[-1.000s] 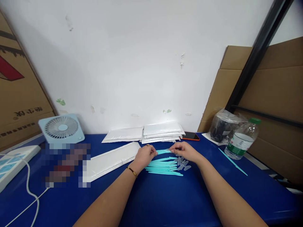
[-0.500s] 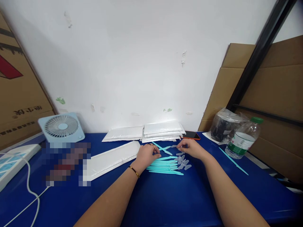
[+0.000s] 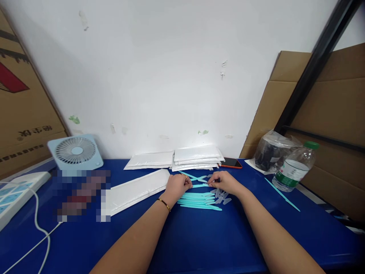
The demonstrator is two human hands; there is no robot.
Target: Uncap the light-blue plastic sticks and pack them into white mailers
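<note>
My left hand pinches one end of a turquoise eyebrow razor, held level above the others. At its other end are the closed fingertips of my right hand; whether they also hold a clear cap is hidden. Just below, a row of turquoise razors lies side by side on the blue table. Several clear blade caps are scattered at the right ends of the row, below my right hand. Behind the held razor, crossed razors lie on the table.
White padded envelopes are stacked by the wall, and another envelope lies left of my left hand. A phone, a bottle and a lone razor are to the right. A fan and power strip stand left.
My right hand has moved from the caps down to the end of a razor. My left hand now pinches that razor's other end, lifted from the row.
</note>
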